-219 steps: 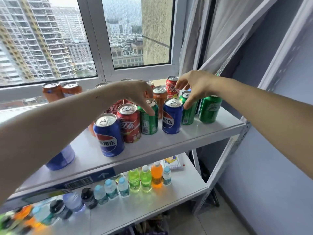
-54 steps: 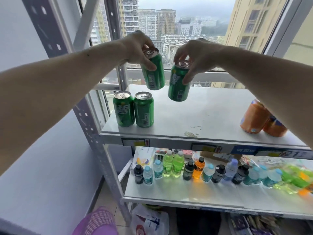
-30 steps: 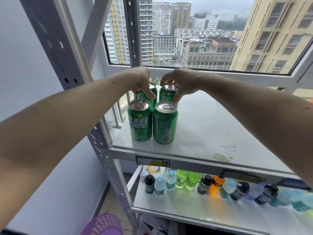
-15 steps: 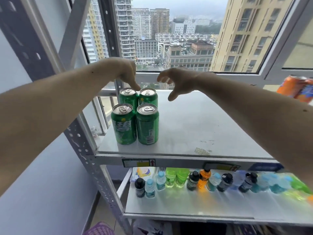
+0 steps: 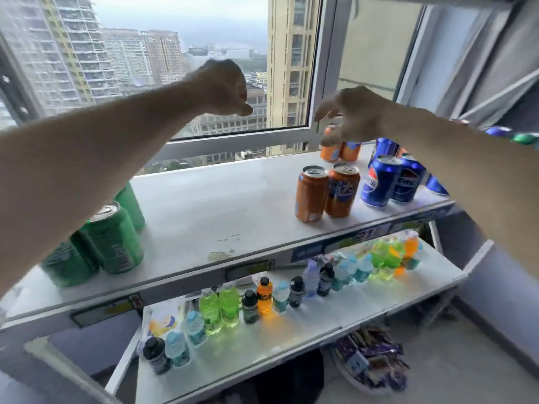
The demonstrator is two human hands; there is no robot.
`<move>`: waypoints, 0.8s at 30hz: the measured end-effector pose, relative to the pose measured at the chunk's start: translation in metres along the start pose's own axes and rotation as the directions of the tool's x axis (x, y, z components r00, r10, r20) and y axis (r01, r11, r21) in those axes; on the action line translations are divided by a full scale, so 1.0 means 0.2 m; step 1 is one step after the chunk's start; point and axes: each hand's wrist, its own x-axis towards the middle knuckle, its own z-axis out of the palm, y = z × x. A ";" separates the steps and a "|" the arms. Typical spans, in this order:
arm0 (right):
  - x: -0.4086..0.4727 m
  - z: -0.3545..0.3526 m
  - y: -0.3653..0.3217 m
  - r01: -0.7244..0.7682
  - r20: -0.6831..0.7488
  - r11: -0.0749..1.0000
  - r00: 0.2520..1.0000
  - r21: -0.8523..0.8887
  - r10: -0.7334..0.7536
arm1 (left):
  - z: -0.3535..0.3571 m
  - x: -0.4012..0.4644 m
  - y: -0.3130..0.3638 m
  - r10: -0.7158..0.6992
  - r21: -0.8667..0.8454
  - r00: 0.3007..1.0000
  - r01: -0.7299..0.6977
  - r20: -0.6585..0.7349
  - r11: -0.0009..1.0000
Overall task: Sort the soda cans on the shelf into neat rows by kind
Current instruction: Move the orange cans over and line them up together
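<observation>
Green cans [image 5: 112,240] stand grouped at the left end of the white shelf [image 5: 221,211], partly hidden under my left forearm. Two orange cans [image 5: 326,192] stand near the right front, with two more orange cans [image 5: 339,150] behind them by the window. Blue cans [image 5: 390,179] stand to their right. My left hand [image 5: 223,87] hovers over the middle of the shelf, fingers curled, holding nothing. My right hand [image 5: 353,115] floats just above the rear orange cans, fingers spread and empty.
A window frame [image 5: 239,138] runs behind the shelf. The lower shelf [image 5: 306,322] carries a row of small coloured bottles [image 5: 264,298]. Snack packets [image 5: 370,354] lie on the floor at the lower right. A shelf upright and curtain stand at the right.
Both hands have left the green cans and swung right across the shelf. The view turned right, so the orange and blue cans now show.
</observation>
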 end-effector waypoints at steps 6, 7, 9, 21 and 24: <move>-0.11 -0.09 0.52 -0.075 -0.017 0.997 0.997 -0.024 0.074 | 0.25 0.24 0.40 0.044 -0.101 0.998 -0.040 0.044 0.994; -0.10 -0.08 0.58 -0.073 -0.006 0.997 0.997 -0.030 0.072 | 0.29 0.27 0.43 0.041 -0.108 0.998 -0.035 0.056 0.993; -0.09 -0.08 0.71 -0.072 0.008 0.997 0.997 -0.035 0.072 | 0.38 0.35 0.53 0.040 -0.119 0.997 -0.032 0.066 0.992; 0.41 0.18 1.15 -0.086 0.103 0.996 0.991 -0.006 0.086 | 0.83 0.94 0.62 0.025 -0.077 0.971 -0.007 0.237 0.997; 0.55 0.26 1.23 -0.104 0.156 0.994 0.982 -0.022 0.106 | 0.94 1.10 0.61 0.045 -0.057 0.958 -0.030 0.285 0.998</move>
